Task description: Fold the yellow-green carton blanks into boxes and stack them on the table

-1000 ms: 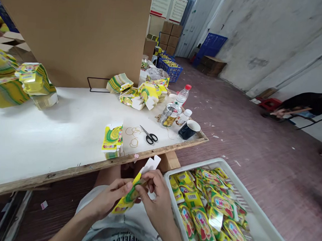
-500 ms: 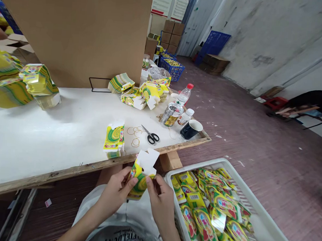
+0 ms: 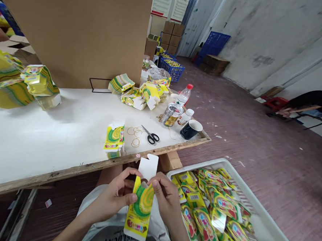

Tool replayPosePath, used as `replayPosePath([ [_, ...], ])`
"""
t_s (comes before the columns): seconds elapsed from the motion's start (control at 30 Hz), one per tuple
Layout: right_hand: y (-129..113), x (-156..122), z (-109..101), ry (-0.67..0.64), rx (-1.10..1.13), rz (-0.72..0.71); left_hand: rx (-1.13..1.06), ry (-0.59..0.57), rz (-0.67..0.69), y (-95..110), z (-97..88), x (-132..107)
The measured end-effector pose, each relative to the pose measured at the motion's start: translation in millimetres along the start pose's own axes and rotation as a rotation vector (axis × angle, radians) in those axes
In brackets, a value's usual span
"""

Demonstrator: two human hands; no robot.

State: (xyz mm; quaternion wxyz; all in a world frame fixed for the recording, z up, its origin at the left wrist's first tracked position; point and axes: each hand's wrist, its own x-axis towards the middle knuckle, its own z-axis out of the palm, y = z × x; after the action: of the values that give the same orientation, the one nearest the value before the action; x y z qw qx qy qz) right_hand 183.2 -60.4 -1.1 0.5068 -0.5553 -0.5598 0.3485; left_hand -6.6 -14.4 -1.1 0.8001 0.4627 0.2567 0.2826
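Observation:
A small yellow and green carton [image 3: 140,210] stands upright over my lap, its white top flap raised. My left hand [image 3: 118,196] grips its left side and my right hand [image 3: 165,197] pinches its upper right edge, fingers at the open mouth. To my right a white crate [image 3: 259,213] holds several colourful flat packets [image 3: 212,218]. On the white table [image 3: 53,135] near the front edge stands a short stack of like cartons [image 3: 114,139].
Rubber bands [image 3: 134,135], scissors [image 3: 150,135], a dark mug [image 3: 191,129], a jar [image 3: 171,114] and a water bottle [image 3: 184,94] lie at the table's right end. Carton piles [image 3: 141,90] sit at the back and far left [image 3: 18,84]. A cardboard wall [image 3: 73,31] stands behind.
The carton went from flat and tilted in my hands to opened out and upright, with its white flap now pointing up.

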Motion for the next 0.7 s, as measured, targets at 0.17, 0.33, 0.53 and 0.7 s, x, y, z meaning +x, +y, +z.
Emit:
replayPosePath([
  [0.17,6.9,-2.3,4.5,0.171,0.03,0.005,0.039,-0.034,-0.012,-1.1,-1.8,1.8],
  [0.33,5.3,0.4,-4.1,0.181,0.005,-0.024,0.388,0.151,0.113,-9.7,-5.8,4.4],
  [0.53,0.0,3.6,-7.8,-0.047,-0.092,0.191,0.548,0.18,0.159,-27.7,-11.7,6.0],
  [0.7,-0.7,-1.2,-4.0,-0.124,-0.102,0.293,0.563,0.219,0.198,-28.2,-12.3,5.0],
])
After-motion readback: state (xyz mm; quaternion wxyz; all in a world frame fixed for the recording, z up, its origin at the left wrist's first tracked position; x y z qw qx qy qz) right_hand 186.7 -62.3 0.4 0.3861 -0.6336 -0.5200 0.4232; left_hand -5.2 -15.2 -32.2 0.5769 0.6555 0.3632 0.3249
